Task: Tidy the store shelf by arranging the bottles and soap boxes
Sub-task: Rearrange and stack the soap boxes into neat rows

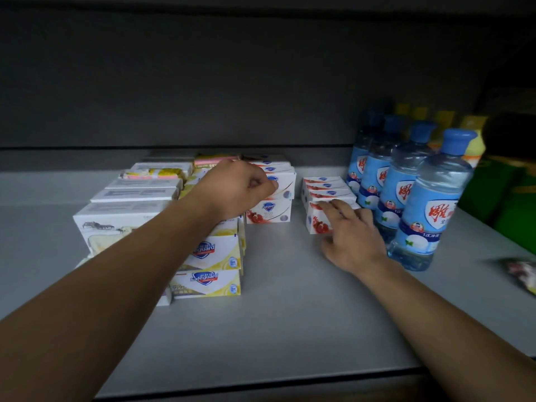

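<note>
The left hand (236, 192) reaches over the grey shelf (261, 329) with its fingers curled in narrow, their tips at the upper front edge of a stacked white soap box (282, 185); it seems to pinch that edge, though the knuckles hide the contact. Just below those fingertips sits a pomegranate-print soap box (268, 211), and nearer the wrist, under the forearm, stand two yellow Safeguard boxes (208, 266) one atop the other. The right hand (352, 236) lies with fingers fairly straight and spread, resting on top of the front red-and-white soap box (317, 220), thumb down beside its near corner. Beyond those fingertips a short row of like boxes (327, 187) runs back. Just to the outer side of the right fingers stands a line of blue-capped bottles (426, 204), close against the hand. Past the left knuckles, further soap boxes (139, 192) are stacked toward the back wall.
</note>
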`<state>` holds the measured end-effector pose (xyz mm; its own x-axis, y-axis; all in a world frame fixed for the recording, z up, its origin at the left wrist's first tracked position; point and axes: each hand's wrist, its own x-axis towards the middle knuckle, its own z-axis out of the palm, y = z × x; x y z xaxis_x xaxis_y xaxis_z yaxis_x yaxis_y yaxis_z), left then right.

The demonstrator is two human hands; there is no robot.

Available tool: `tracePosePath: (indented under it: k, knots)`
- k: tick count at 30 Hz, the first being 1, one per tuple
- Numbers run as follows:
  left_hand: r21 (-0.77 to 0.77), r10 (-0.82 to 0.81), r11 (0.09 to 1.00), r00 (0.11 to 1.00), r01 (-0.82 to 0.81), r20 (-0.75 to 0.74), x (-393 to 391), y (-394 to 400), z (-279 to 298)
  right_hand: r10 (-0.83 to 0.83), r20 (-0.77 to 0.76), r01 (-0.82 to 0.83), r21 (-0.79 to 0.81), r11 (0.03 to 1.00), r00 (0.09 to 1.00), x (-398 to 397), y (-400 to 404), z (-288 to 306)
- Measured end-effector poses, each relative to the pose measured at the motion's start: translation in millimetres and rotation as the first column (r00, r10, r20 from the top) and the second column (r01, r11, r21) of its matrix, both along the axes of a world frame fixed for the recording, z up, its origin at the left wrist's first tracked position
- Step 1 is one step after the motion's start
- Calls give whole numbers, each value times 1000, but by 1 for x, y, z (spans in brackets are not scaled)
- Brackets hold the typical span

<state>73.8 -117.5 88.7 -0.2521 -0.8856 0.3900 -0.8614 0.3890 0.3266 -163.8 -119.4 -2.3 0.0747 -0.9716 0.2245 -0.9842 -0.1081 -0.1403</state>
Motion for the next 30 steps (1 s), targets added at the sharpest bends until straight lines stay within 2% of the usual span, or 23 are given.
tracePosePath:
  k: [4, 8, 11, 14, 16, 18, 20, 26, 30]
  knots:
    - [-6, -3, 1000, 1000, 3, -22, 1, -2, -1, -48, -20, 49, 39, 998, 999, -4, -8, -3]
    - [-16, -9, 1000, 999, 8, -51, 0, -3, -2, -38, 37, 36, 47, 998, 999, -3, -12, -7]
    - [-28, -9, 1000, 996, 7, -83, 2, -3, -1, -37, 13, 36, 60, 998, 999, -2, -11, -3]
    - [-98, -11, 995, 981, -8, -194, 5, -1, 2, -27, 17, 29, -138, 990, 999, 6, -13, 9]
    - [-137, 17, 989, 962, -57, -273, 7, 2, 4, 103, 117, -69, -268, 961, 988, 19, -18, 21]
    - [-140, 53, 985, 955, -98, -292, 8, 3, 5, 225, 204, -156, -308, 939, 953, 37, -29, 32]
    - [-131, 78, 984, 958, -118, -277, 7, 3, 5, 271, 231, -193, -310, 931, 935, 53, -42, 40]
    - [-125, 101, 982, 957, -139, -273, 7, 1, 5, 158, 65, -127, -339, 932, 985, 72, -69, 39]
    - [-121, 104, 983, 962, -138, -252, 8, -2, 3, 203, 126, -124, -463, 878, 971, 73, -63, 31]
